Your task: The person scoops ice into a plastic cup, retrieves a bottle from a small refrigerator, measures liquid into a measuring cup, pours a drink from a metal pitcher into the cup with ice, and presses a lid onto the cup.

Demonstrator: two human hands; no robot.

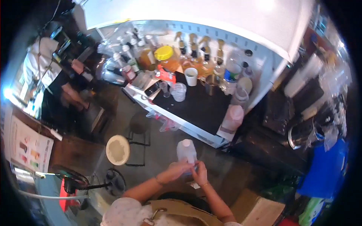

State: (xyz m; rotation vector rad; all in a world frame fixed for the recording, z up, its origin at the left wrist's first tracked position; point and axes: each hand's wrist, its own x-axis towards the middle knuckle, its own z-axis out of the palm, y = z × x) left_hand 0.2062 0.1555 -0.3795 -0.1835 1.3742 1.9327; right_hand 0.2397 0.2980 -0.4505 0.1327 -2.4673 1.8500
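Head view: the fingers of the left hand (176, 170) grasp the jug (186, 151), apart from the bench (188, 112); the right hand's (200, 173) touch its near side, closure unclear. A steady left grip prevents twisting.

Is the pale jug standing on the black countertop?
No, the left hand and right hand are on the pale jug, away from the black countertop.

Glare bleaches the white panel (196, 15) above, and a bluish light (7, 92) flares at left. The floor (160, 145) is dim, fine detail soft; fisheye distortion curves the edges into 4 black corners.
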